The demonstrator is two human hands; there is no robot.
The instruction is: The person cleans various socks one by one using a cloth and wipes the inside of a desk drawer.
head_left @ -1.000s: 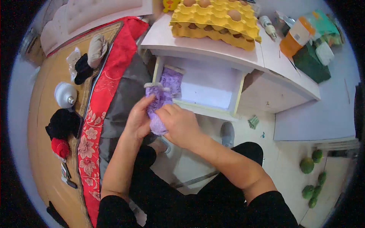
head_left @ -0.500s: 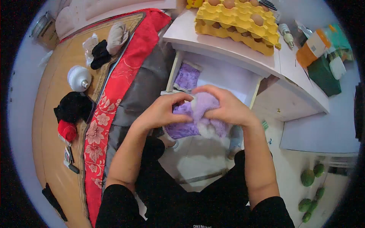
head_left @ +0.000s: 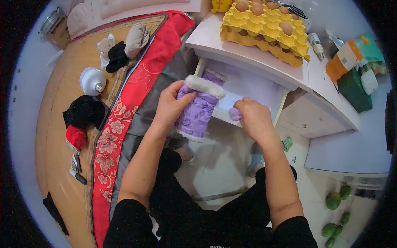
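Note:
My left hand (head_left: 171, 103) grips a purple patterned fabric sleeve (head_left: 196, 115) with a white fluffy band along its top edge. The thumb lies across its front and the fingers go behind it. To its right, over the front of the open drawer (head_left: 252, 96), my right hand (head_left: 257, 118) is closed on a small lilac fluffy piece (head_left: 235, 114), mostly hidden by the fingers. A second purple sleeve (head_left: 213, 77) lies at the drawer's left side, partly covered by the white band of the first.
Yellow egg trays (head_left: 264, 31) with eggs stand on the white cabinet top (head_left: 206, 39), beside a spiral bulb (head_left: 316, 45) and an orange-labelled bottle (head_left: 344, 60). At left, the bed (head_left: 62, 165) bears a large bulb (head_left: 92, 81) and dark clothing (head_left: 84, 111). Green fruits (head_left: 333, 200) lie on the floor at right.
My hands have drawn apart. The sleeve, bunched between both hands before, now hangs spread out from my left hand, while my right hand has moved right with the lilac piece.

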